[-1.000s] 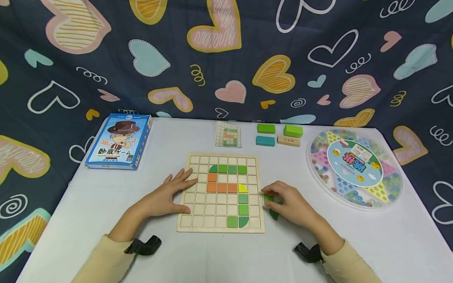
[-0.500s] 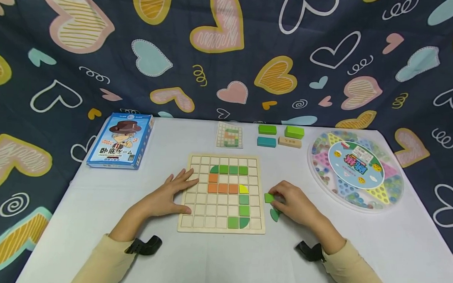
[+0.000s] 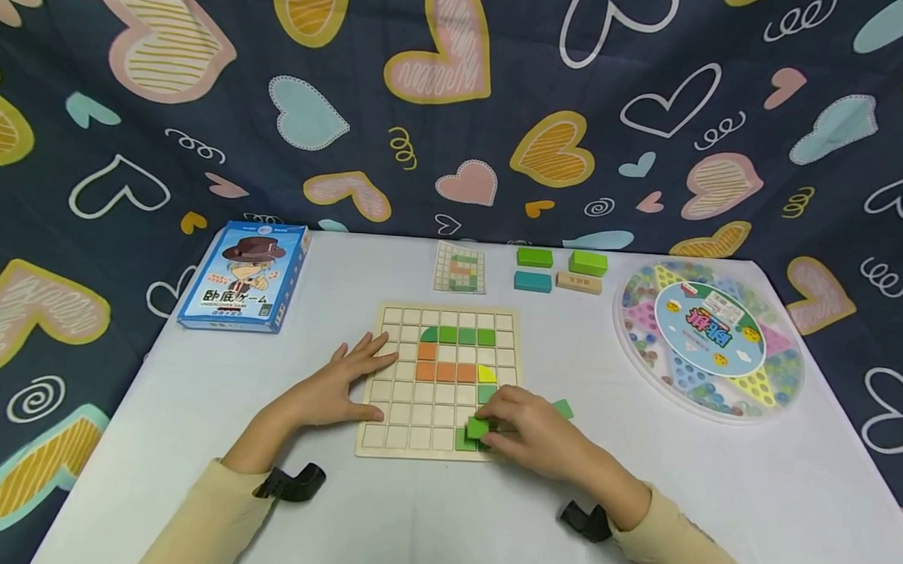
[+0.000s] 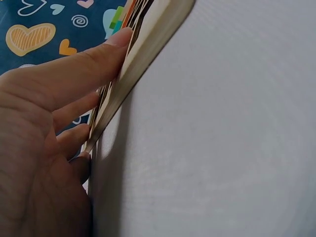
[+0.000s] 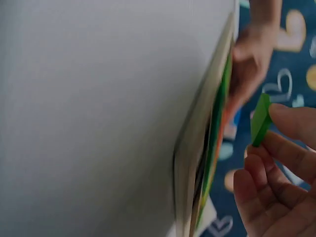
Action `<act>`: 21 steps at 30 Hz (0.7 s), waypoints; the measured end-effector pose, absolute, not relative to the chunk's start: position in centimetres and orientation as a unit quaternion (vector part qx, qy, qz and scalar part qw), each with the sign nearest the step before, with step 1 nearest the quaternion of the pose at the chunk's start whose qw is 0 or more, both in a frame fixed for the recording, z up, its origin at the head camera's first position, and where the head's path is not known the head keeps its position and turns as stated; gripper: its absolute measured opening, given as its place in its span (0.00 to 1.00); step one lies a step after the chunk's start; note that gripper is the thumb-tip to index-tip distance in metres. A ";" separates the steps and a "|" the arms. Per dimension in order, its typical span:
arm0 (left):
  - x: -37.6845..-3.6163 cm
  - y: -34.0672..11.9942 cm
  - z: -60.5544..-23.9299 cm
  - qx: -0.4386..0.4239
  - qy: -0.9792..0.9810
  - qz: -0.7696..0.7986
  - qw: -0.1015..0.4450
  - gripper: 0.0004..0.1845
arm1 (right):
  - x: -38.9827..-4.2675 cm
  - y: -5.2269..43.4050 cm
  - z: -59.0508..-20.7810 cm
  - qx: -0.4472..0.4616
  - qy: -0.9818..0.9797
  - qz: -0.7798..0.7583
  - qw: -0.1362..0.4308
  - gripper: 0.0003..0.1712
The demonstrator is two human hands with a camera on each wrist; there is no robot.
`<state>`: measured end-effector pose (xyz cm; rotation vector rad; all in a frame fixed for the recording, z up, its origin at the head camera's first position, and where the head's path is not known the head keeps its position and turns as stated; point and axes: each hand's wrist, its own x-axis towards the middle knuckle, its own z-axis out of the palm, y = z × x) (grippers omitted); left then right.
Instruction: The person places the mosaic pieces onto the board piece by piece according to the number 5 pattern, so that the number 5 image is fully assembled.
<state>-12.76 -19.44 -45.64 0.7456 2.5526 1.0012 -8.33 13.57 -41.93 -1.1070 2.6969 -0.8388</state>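
Note:
A wooden grid board lies on the white table, with green, orange and yellow tiles in some of its squares. My left hand rests at the board's left edge, fingers spread over the border; in the left wrist view the thumb lies along its rim. Above the lower right of the board my right hand pinches a green square tile between thumb and fingers. The right wrist view shows this tile held clear of the board. Another green piece lies right of the board, partly hidden by the right hand.
A small pattern card lies behind the board. Beside it stand green blocks, a teal block and a wooden block. A blue game box is at the back left, a round marble game at the right.
The right hand has taken up a green square tile from the table right of the board and carried it left over the board. The left hand has stayed at the edge.

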 end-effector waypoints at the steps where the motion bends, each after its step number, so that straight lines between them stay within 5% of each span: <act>1: -12.8 -19.4 -45.6 0.260 0.888 0.348 0.151 0.48 | -8.2 13.0 -42.0 -0.373 0.885 -0.270 0.059 0.14; 14: -12.8 -19.2 -45.6 0.260 0.887 0.348 0.157 0.47 | -8.4 8.8 -43.0 -0.438 0.886 -0.146 0.042 0.11; 21: -12.9 -19.2 -45.7 0.255 0.890 0.345 0.156 0.47 | -8.4 9.9 -42.5 -0.407 0.889 -0.201 0.052 0.18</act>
